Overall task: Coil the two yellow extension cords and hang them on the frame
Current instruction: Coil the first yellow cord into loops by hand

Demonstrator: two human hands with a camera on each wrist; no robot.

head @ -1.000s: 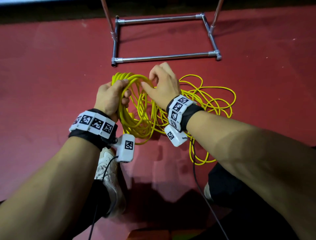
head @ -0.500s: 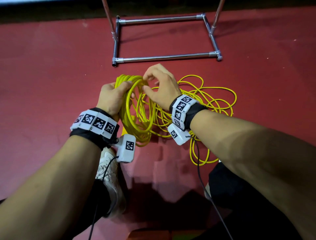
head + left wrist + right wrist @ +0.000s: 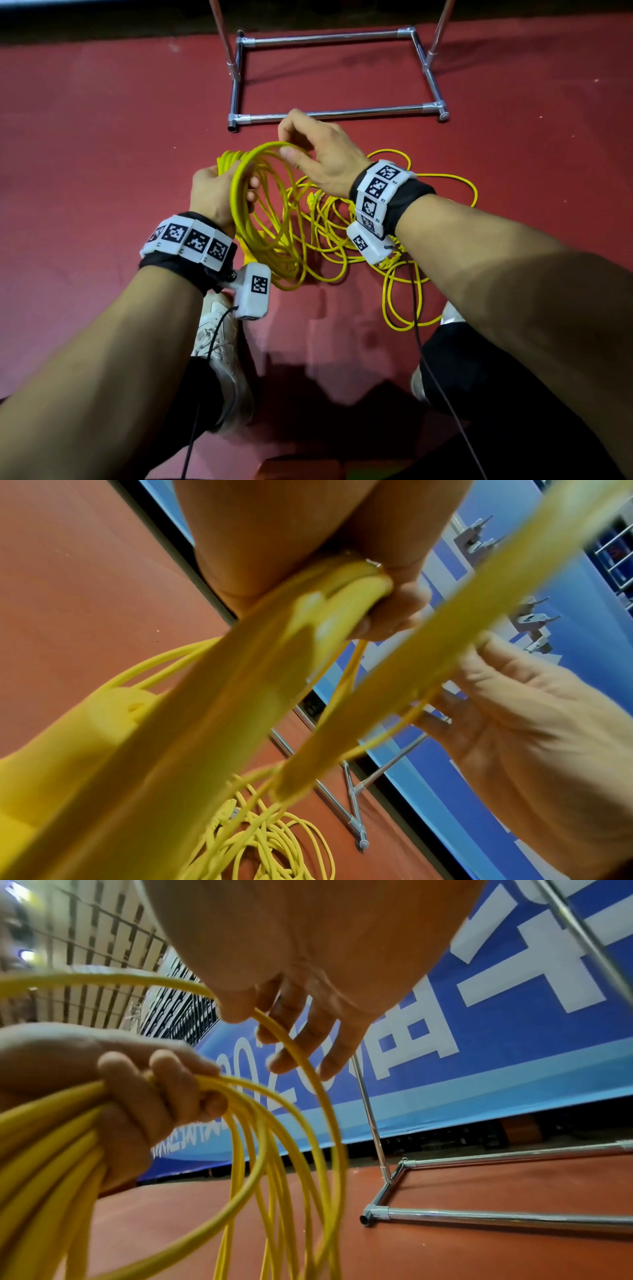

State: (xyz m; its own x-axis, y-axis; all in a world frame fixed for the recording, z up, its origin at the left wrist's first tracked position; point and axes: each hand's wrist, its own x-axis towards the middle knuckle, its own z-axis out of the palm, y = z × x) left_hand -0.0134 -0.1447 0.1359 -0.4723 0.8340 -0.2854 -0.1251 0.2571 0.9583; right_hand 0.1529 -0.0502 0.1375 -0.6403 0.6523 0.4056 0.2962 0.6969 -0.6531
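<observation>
Head view: left hand (image 3: 214, 195) grips a part-wound coil of thin yellow extension cord (image 3: 263, 219) at centre frame; right hand (image 3: 322, 154) pinches a new loop; loose cord (image 3: 428, 212) remains on the red floor, chrome tube frame (image 3: 335, 114) bare.

The frame (image 3: 337, 114) stands on the floor (image 3: 102, 137), far in front of the person. The loose cord (image 3: 404, 270) lies on the floor between the frame and the person's shoes (image 3: 219, 356). The coil (image 3: 263, 219) hangs from the left hand (image 3: 214, 195). The right hand (image 3: 322, 154) is to its right, pinching the top loop.
</observation>
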